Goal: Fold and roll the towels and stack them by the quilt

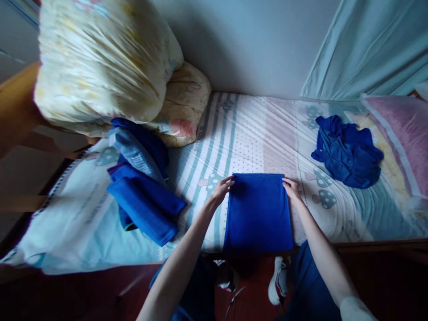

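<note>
A blue cloth (259,214), folded into a flat, nearly square shape, lies at the bed's front edge before me. My left hand (223,188) has its fingertips closed on the cloth's far left corner. At the far right corner, my right hand (292,188) pinches the cloth in the same way. Both arms stretch forward over the edge, one on each side of the cloth. To the left lie folded or rolled blue garments (147,200) with a lighter grey-blue piece (135,151) among them. Over on the right sits a crumpled blue garment (349,151).
The bed (247,133) has a striped, mushroom-patterned sheet and stands against a wall (254,44). Large pale bundled bedding (107,62) rises at the left rear. A pink pillow (401,133) lies at far right, below a hanging curtain (374,49). White shoes (278,281) show on the floor.
</note>
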The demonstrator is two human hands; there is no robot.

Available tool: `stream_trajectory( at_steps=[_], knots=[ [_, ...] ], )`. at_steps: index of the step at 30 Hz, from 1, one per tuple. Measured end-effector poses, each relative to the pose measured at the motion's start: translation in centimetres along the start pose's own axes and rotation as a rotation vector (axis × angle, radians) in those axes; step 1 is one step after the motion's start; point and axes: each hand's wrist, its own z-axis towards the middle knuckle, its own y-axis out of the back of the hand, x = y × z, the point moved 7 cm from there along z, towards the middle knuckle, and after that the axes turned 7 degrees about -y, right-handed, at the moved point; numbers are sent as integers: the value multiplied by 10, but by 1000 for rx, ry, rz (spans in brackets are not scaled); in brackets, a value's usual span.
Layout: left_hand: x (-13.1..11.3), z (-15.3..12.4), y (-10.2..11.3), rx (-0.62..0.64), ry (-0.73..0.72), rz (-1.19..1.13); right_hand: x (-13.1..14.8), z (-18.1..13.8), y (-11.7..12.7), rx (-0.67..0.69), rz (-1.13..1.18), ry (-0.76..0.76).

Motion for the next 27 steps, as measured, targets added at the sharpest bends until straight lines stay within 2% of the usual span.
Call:
stream_trajectory(
  at_steps=[10, 13, 15, 18, 21, 24, 25, 27],
  knots=[
    [-1, 2, 3, -41, 46, -72, 7, 6, 2, -16, -8, 39],
    [0, 8, 5, -50, 0, -34, 12, 10, 3, -19, -46, 98],
    [-3, 12, 5, -65, -85, 37, 17, 11, 3, -22, -104, 151],
    [-18, 8, -2, -127, -329, 323, 27, 2, -2, -89, -284, 242],
    [-31, -13, -30, -161, -582, 770, 39, -26, -23, -198, -566, 397],
    [-24, -34, -70, -9, -753, 1086, 43, -57, -63, -111, -803, 610],
    [-18, -38, -78, 33, -782, 1138, 41, -63, -74, -63, -853, 654],
    [-9, -40, -81, 37, -790, 1182, 35, -65, -84, -14, -913, 677]
  ],
)
